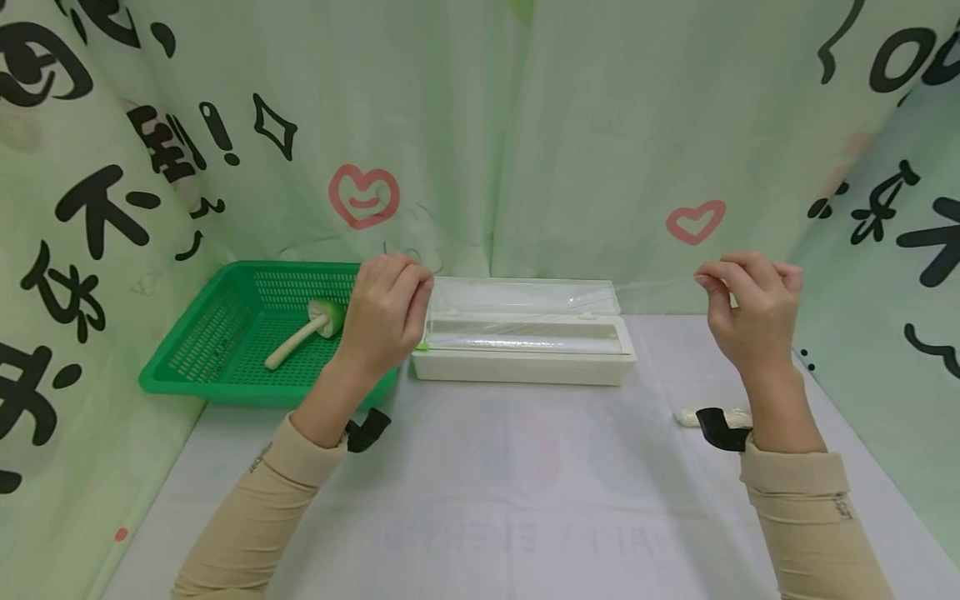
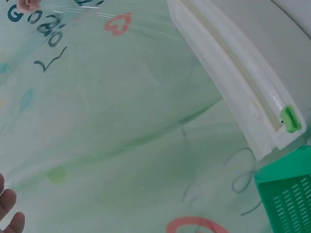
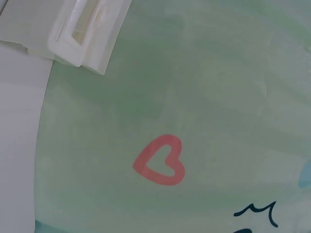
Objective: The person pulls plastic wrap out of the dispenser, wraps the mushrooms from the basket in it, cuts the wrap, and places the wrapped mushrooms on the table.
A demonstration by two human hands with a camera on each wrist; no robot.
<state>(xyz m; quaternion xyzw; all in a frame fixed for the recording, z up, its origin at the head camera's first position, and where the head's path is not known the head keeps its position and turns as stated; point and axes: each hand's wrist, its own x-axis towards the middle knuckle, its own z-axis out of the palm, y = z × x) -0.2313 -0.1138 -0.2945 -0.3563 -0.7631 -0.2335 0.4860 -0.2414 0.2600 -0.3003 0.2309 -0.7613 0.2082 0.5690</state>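
Observation:
Both hands are raised in the head view. My left hand point(image 1: 386, 304) is between the green basket and a white cling film dispenser point(image 1: 517, 369), fingertips pinched at the dispenser's left end. Well to the right, my right hand point(image 1: 757, 308) pinches with thumb and forefinger. Between them is a sheet of clear cling film point(image 2: 104, 14), showing only as thin shiny streaks in the left wrist view. The dispenser's lid stands open at the back, and the film roll point(image 1: 517, 341) lies inside. A green slide cutter point(image 2: 290, 120) sits at the dispenser's left end.
A green plastic basket point(image 1: 176, 379) stands at the left, holding a white-handled, green-headed tool point(image 1: 296, 343). A small whitish thing point(image 1: 686, 417) lies on the white table behind the right wrist mount. A printed pale green curtain point(image 1: 600, 125) encloses the back and sides.

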